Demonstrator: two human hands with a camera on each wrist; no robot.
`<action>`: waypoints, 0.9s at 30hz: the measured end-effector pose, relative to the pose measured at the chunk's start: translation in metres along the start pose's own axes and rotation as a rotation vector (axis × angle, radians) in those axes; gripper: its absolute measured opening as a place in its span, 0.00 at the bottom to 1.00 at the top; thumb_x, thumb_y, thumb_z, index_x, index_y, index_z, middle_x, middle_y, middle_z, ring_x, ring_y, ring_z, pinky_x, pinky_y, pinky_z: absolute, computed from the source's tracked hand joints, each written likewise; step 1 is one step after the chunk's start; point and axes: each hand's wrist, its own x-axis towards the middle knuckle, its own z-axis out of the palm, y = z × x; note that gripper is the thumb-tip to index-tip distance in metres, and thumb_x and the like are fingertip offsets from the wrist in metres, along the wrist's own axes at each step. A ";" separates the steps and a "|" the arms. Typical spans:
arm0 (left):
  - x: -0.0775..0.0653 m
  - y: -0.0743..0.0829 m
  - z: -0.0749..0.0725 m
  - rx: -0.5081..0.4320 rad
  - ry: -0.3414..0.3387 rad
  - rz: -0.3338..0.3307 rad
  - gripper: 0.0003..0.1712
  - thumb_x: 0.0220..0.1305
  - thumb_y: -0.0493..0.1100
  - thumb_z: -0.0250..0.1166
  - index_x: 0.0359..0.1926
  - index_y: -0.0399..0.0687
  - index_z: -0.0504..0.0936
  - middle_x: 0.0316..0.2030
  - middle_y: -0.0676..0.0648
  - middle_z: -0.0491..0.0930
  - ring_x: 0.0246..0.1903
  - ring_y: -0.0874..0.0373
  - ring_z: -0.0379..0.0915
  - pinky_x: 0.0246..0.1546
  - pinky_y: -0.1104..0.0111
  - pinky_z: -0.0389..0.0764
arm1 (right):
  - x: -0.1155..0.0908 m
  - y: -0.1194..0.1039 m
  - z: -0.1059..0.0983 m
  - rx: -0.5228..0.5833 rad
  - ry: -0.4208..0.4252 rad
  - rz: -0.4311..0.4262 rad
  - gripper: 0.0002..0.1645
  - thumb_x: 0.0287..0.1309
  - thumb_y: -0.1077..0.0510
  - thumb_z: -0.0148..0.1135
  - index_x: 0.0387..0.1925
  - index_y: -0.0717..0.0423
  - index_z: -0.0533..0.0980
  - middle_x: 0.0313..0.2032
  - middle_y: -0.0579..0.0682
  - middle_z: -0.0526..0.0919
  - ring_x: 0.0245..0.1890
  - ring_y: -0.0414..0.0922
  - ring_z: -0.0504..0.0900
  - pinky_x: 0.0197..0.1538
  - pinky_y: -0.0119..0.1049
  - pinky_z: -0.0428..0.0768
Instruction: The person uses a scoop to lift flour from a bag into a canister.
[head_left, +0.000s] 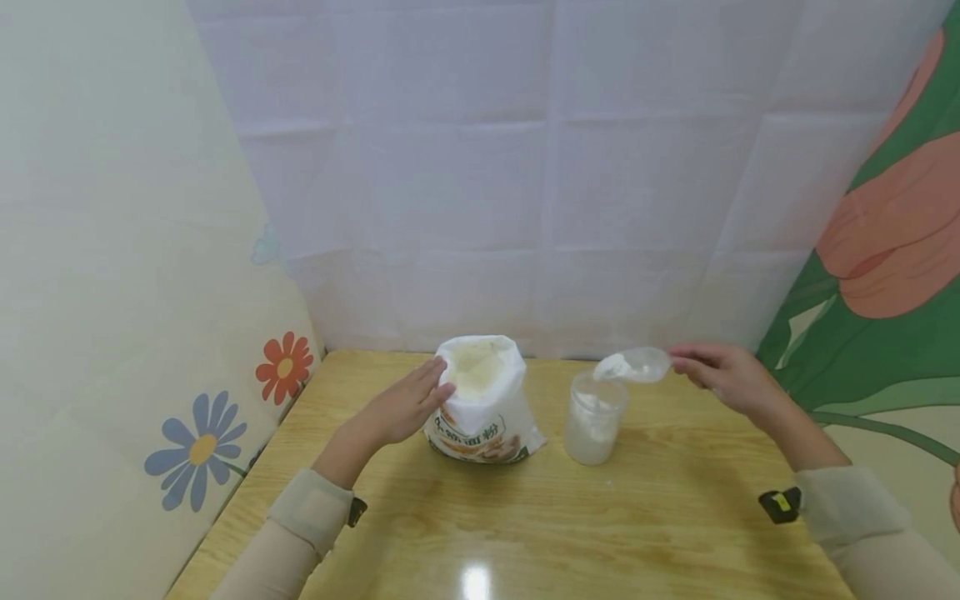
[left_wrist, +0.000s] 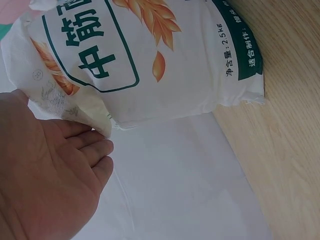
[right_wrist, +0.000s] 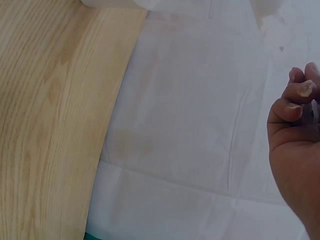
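A white flour bag (head_left: pixel 480 417) stands with its top rolled open, pale flour visible inside. My left hand (head_left: pixel 408 404) rests on the bag's left side near the rim, fingers nearly straight; in the left wrist view the fingers (left_wrist: pixel 95 152) touch the folded edge. To the bag's right stands a clear jar (head_left: pixel 592 425), partly filled with white flour. My right hand (head_left: pixel 723 375) grips the handle of a clear plastic scoop (head_left: pixel 647 365). White flour lies at the scoop's front end, right over the jar's mouth. Much of the right hand is cut off in the right wrist view.
Both things stand on a wooden table (head_left: pixel 525 525), near its back edge. A creased white cloth (head_left: pixel 450 183) hangs behind it. Painted flowers cover the left wall panel (head_left: pixel 112 292) and the right one (head_left: pixel 892 358).
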 end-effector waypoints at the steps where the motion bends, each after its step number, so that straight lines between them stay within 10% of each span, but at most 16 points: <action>1: 0.000 0.000 0.000 0.000 0.001 0.001 0.43 0.80 0.65 0.35 0.80 0.39 0.47 0.80 0.42 0.43 0.79 0.44 0.39 0.78 0.51 0.46 | 0.000 0.000 0.000 -0.003 -0.006 -0.003 0.26 0.77 0.49 0.52 0.62 0.65 0.76 0.51 0.62 0.83 0.40 0.28 0.77 0.40 0.32 0.82; 16: 0.000 0.000 0.000 0.003 0.001 -0.007 0.43 0.80 0.66 0.34 0.80 0.40 0.47 0.80 0.43 0.42 0.79 0.47 0.38 0.78 0.52 0.46 | 0.007 -0.016 -0.002 -0.232 -0.010 -0.153 0.19 0.73 0.53 0.59 0.54 0.62 0.83 0.42 0.56 0.88 0.31 0.38 0.77 0.32 0.34 0.79; 27: 0.001 0.000 0.000 -0.003 0.000 -0.004 0.43 0.80 0.66 0.34 0.80 0.41 0.46 0.80 0.44 0.42 0.79 0.47 0.37 0.78 0.52 0.45 | 0.013 -0.028 0.001 -0.364 -0.013 -0.306 0.13 0.67 0.61 0.65 0.50 0.64 0.84 0.43 0.58 0.89 0.44 0.58 0.86 0.46 0.55 0.84</action>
